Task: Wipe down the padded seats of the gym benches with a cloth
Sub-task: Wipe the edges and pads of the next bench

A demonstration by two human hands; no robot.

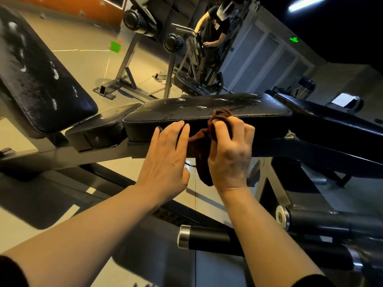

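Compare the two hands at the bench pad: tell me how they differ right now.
The left hand has straight fingers and holds nothing; the right hand has curled fingers gripping the brown cloth. The left hand's fingertips reach the near side of the seat pad; the right hand presses the cloth against that pad's near edge. Both are bare and raised to the same pad.

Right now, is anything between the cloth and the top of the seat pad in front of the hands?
Nothing visible. The right hand grips the brown cloth at the near edge of the seat pad, whose top shows only wet streaks. The left hand is open beside it, left of the cloth.
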